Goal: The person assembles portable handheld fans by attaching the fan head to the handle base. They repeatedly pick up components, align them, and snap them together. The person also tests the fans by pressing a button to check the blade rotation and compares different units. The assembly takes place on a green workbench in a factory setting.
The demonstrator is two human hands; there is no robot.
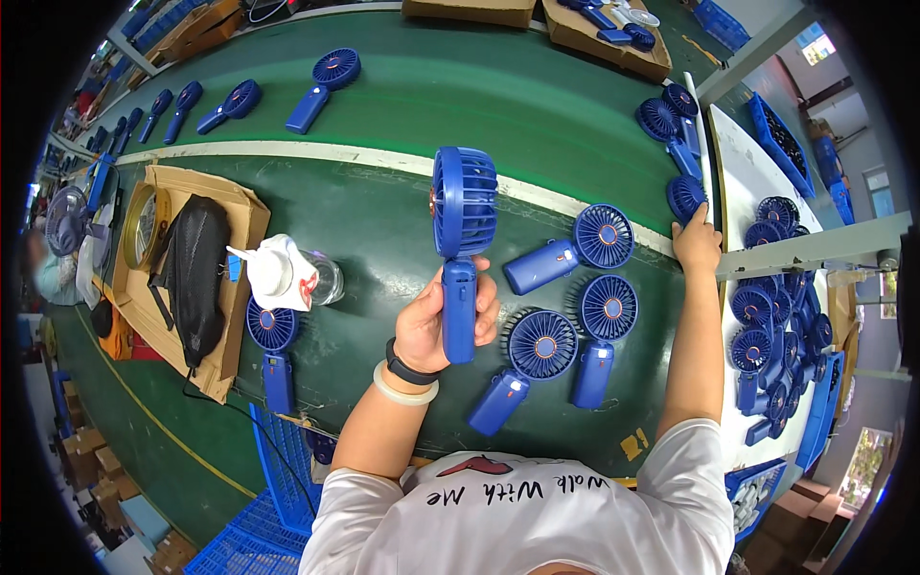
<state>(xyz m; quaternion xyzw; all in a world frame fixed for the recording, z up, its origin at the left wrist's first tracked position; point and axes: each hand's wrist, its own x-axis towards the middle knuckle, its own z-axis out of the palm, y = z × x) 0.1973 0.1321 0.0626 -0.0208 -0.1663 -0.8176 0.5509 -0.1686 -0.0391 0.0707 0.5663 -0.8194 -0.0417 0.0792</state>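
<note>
My left hand (422, 331) is wrapped round the handle of a blue handheld fan (468, 206), held upright above the green bench with its round grille at the top. Out to the right, my right hand (698, 242) has its fingers on the rim of another blue handheld fan (685, 195) at the belt's end; part of that grip is hidden. Between my arms lie three more blue fans: an upper one (605, 235), a right one (609, 308) and a lower one (542, 346). Another fan (272, 324) rests to the left, partly behind a white-topped bottle (281, 273).
A green belt (422, 105) carries a row of fans beyond a pale rail (364, 153). At left, a cardboard tray (251, 230) holds a black pouch (198, 278) and a tape roll (147, 228). Many fans crowd a white table (733, 383) at right, behind a metal bar (815, 244).
</note>
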